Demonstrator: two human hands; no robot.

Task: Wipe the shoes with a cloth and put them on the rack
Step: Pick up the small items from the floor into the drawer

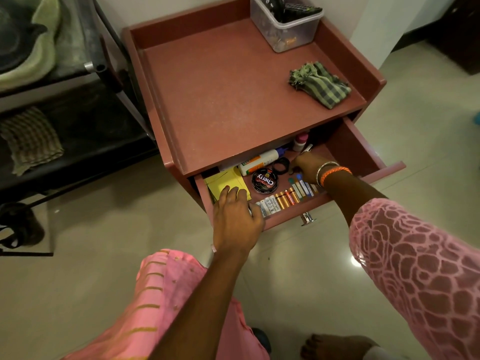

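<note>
Meanwhile, from the head camera, a person searches the open drawer of a red cabinet, apparently still gathering supplies. Their left hand rests over the drawer's front edge, fingers loosely spread on yellow papers, likely steadying it. Their right hand reaches deep inside, fingers curled downward; whether they pinch anything cannot be told. A polish tin lies between the hands. Folded, the checked cloth waits untouched on top; the black rack stands left.
</note>
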